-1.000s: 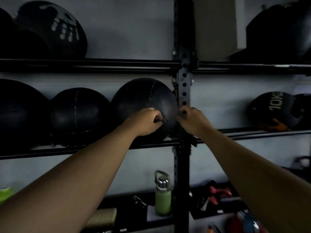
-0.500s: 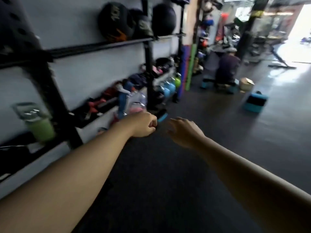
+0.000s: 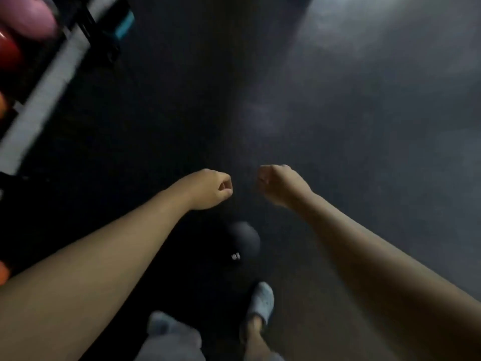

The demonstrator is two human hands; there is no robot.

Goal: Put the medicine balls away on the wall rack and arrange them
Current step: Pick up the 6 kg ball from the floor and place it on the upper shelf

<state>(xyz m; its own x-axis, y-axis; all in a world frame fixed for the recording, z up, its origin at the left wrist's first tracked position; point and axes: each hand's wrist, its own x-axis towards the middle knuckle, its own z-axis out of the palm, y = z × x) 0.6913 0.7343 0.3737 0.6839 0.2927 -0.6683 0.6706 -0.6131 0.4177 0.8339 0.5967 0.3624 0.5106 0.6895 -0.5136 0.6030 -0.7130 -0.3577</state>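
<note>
A dark medicine ball [image 3: 244,242] with a small white mark lies on the black gym floor, just ahead of my feet. My left hand [image 3: 212,190] hangs above and left of it, fingers curled into a loose fist, holding nothing. My right hand [image 3: 279,185] hangs above and right of the ball, fingers also curled, holding nothing. The two hands are a short gap apart. The wall rack's shelves with the other balls are out of view.
The foot of the rack [image 3: 86,29] and a pale floor strip [image 3: 44,92] run along the top left, with blurred pink and red objects [image 3: 23,19]. My grey shoe [image 3: 261,302] stands below the ball. Dark rubber floor [image 3: 364,126] spreads to the right.
My view has swung from the rack shelf down to the floor. Both hands left the ball on the shelf and now hang curled over a ball on the floor.
</note>
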